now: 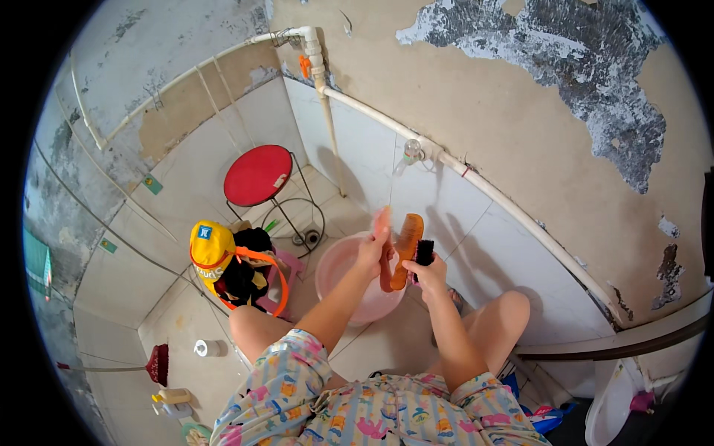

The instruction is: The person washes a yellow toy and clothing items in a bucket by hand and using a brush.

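Orange-brown, likely plastic or wood: one comb (pixel 407 247), upright and slightly tilted, between your two hands and above the pink basin (pixel 329 273).

Right hand (pixel 431 276), yours: fingers closed around a black-bristled brush (pixel 425 251), bristles up, with the thumb reaching the comb's near face; how much of the comb's weight it bears you cannot tell.

Left hand (pixel 370 251), yours: just left of the comb, fingertips blurred, beside a reddish-brown strip (pixel 385 269); whether your fingers are closed on that strip, and how tightly, cannot be told.

Handling, by judgement: comb light and stiff, slick if wet, brittle at the teeth. Take hold along the smooth spine or at the solid lower end, never by the teeth. Brush likewise light, soft only in the bristles; grip it behind them.

Surroundings: red round stool (pixel 258 176) beyond the basin; yellow cap-like item (pixel 211 245) with orange strap, to your left.
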Action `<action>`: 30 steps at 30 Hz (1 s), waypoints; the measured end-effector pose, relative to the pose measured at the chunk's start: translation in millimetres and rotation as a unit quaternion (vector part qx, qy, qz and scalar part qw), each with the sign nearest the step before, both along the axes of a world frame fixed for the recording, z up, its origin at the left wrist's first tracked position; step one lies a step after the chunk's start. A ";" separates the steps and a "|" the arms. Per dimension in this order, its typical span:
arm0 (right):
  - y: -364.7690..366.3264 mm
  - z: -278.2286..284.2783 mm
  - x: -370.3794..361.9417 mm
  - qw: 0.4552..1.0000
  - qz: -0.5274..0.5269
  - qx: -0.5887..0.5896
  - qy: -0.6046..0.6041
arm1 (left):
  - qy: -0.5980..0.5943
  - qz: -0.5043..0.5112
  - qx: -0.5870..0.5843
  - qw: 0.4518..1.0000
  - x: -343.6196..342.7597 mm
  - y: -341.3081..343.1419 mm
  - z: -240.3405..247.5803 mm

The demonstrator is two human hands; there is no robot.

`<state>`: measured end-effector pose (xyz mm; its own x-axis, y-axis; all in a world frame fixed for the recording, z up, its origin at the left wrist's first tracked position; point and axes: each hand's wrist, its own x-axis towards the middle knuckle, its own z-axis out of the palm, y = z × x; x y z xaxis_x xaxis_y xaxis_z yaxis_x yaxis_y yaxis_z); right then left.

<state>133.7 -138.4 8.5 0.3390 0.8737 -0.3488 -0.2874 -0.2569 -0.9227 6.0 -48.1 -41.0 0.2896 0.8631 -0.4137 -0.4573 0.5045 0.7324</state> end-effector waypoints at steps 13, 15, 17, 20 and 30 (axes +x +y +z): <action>-5.6 -7.8 1.8 1.000 0.006 -0.024 0.006 | -0.145 0.002 -0.009 0.989 -28.4 12.0 -4.8; -5.1 -11.0 0.3 1.000 0.010 -0.023 0.007 | -0.139 0.007 -0.017 0.990 -34.6 2.8 -13.9; -5.1 -12.3 1.3 1.000 0.015 -0.024 0.007 | -0.134 0.009 -0.026 0.991 -38.5 -5.9 -20.2; -4.2 -14.4 -3.2 1.000 0.017 -0.016 0.015 | -0.157 -0.008 -0.024 0.987 -47.0 -11.0 -28.9; -4.7 -8.9 -0.9 0.999 0.013 -0.013 0.034 | -0.114 -0.007 0.019 0.993 -35.2 23.7 1.0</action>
<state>132.8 -143.1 -0.4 0.2909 0.8726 -0.3924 -0.3420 -0.2881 -0.8944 -29.2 -24.4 -40.1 0.3834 0.8722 -0.3038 -0.6062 0.4858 0.6297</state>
